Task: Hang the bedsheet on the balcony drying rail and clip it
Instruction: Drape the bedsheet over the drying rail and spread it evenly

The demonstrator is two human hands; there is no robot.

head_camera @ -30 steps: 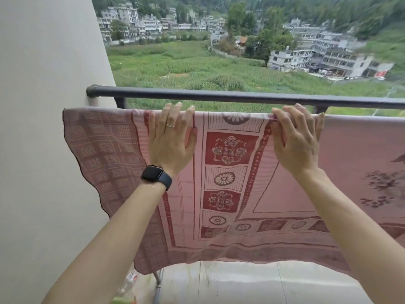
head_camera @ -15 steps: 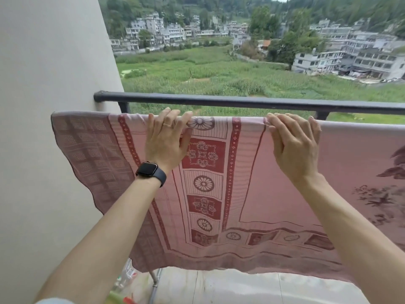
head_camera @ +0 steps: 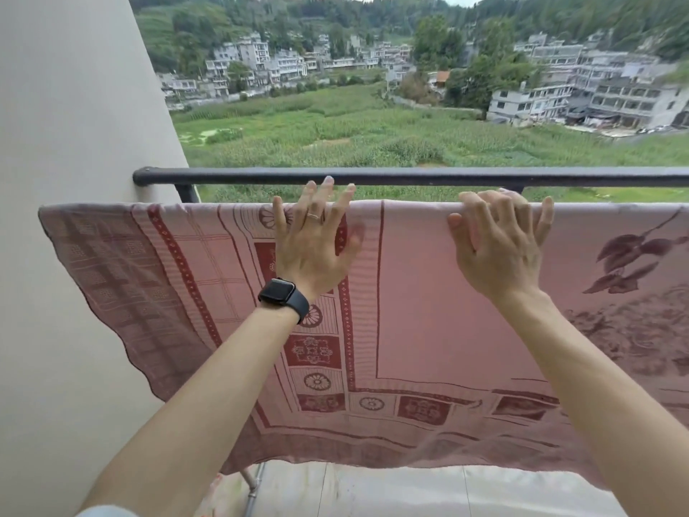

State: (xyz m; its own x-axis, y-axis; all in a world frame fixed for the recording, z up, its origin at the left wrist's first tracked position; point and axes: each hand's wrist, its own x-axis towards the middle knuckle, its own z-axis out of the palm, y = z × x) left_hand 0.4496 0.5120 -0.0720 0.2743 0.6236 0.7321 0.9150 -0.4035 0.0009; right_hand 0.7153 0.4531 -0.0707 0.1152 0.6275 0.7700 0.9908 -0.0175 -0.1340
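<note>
Bedsheet (head_camera: 428,311) hangs draped over the drying rail, spread wide, just inside the black balcony railing (head_camera: 410,176). My left hand (head_camera: 315,244) rests flat, fingers splayed loose; right hand (head_camera: 499,244) curls over the top fold. No clips visible; I judge clipping remains.

**A count from the balcony**

One pink bedsheet (head_camera: 428,300) hangs here, a single piece of cloth folded over its support. Two bare hands are on it: the left hand (head_camera: 313,244), fingers spread, and the right hand (head_camera: 499,248), fingers curled over the top fold. One ring (head_camera: 312,216) sits on a left finger, and one black watch (head_camera: 283,298) sits on the wrist below those fingers. One dark railing bar (head_camera: 410,176) runs just beyond the fingertips. One pale wall (head_camera: 74,143) stands off to the left of the left hand's fingers.
</note>
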